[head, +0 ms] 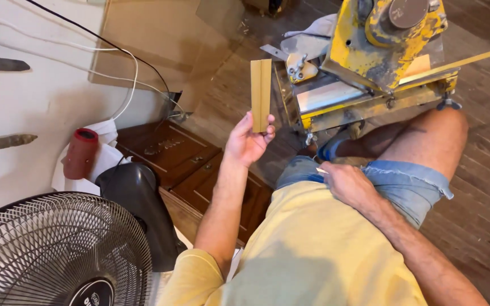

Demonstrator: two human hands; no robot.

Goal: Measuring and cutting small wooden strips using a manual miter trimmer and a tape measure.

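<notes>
Fan grille point(58, 249) nearest. Left hand point(248, 141) pinching wood strip point(261, 93) at lower end: light, stiff. Right hand point(350, 184) closed on thigh, gripping small pale sliver.

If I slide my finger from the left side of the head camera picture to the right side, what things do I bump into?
Fan → red can → left hand holding a wood strip → right hand on the lap → yellow machine.

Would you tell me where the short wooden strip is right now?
In the head view, the wooden strip stands upright in the left hand, raised at centre frame just left of the yellow machine, above the dark wooden drawers.
</notes>
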